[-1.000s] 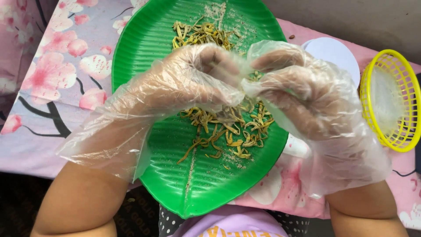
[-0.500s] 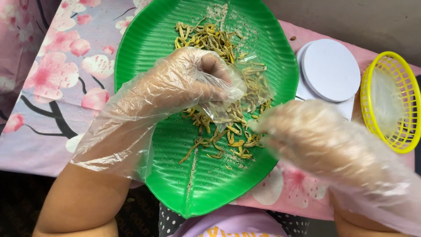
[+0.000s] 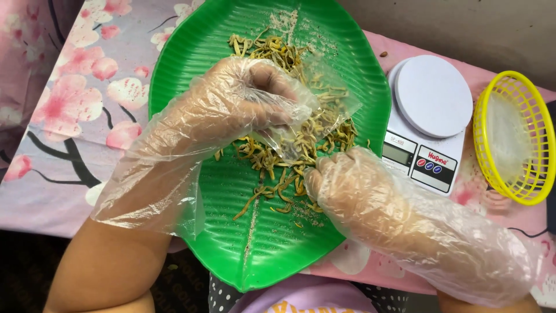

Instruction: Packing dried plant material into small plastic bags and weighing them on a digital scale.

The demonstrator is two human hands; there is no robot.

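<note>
- Dried yellowish strips: we see them heaped mid-way on the green leaf-shaped tray.
- Our gloved left hand curls over them; whether it grips any, we cannot tell.
- Our gloved right hand rests curled at the pile's edge.
- A white kitchen scale and yellow basket sit beside the tray.

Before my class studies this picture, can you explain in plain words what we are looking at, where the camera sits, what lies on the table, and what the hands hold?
The camera sits on a person's head and looks down at their own hands. Both wear loose clear plastic gloves. The left hand is curled over a heap of thin yellowish dried strips on a green leaf-shaped plate; whether it pinches any is unclear. The right hand touches the heap's lower edge. The plate rests on a flowered tablecloth. Beside it stand a white kitchen scale and a yellow plastic basket.
</note>
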